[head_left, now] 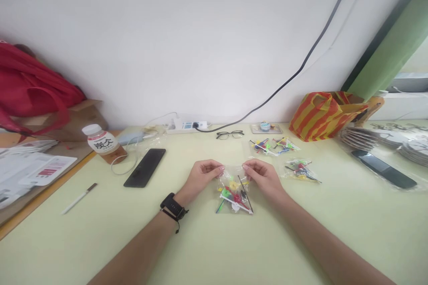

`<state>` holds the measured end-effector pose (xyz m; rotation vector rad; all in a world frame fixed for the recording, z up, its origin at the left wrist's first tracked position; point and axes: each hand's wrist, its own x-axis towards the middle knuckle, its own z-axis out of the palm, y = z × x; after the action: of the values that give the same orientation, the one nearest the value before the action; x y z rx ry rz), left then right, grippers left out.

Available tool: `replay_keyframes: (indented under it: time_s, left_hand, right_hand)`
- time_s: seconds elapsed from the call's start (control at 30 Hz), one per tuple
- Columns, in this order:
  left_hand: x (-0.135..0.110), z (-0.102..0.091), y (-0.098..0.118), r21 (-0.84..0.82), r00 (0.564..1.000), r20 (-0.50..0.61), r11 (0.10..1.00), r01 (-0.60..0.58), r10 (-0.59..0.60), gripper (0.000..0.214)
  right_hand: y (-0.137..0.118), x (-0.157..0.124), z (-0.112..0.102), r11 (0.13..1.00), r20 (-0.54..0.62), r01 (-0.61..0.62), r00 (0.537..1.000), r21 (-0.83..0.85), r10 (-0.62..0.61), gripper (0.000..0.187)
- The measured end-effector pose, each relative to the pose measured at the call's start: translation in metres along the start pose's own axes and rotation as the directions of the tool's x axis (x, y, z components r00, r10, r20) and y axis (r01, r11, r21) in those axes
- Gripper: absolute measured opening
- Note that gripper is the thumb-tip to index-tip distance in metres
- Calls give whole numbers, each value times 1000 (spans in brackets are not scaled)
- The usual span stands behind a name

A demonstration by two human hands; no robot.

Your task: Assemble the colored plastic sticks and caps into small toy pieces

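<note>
A clear plastic bag (pixel 234 193) of small colourful plastic parts lies in front of me, its upper edge raised between my hands. Inside it show white, red, green, yellow and black pieces, some of them long and thin. My left hand (pixel 204 173), with a black watch on the wrist, pinches the bag's upper left corner. The upper right corner is pinched by my right hand (pixel 262 174). Whether the bag's mouth is sealed I cannot tell. Similar bags lie to the right: one bag (pixel 302 171) nearer, and others (pixel 272 146) behind it.
Left of my hands lie a black phone (pixel 145 168), a bottle (pixel 105 143) and a pen (pixel 79 198). Glasses (pixel 230 134) and a power strip (pixel 186 126) sit by the wall. A striped bag (pixel 326 116), stacked discs (pixel 359 138) and a dark handset (pixel 384 169) stand right.
</note>
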<state>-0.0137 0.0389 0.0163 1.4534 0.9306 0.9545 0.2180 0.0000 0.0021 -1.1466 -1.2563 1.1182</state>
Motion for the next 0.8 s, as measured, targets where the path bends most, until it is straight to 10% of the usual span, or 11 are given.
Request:
replay_keyframes:
  time_s: [0.8]
  left_hand:
    - [2, -7, -3, -205, 997, -30, 977, 66, -73, 17]
  right_hand:
    - [4, 1, 0, 953, -1, -139, 989, 269, 145, 24]
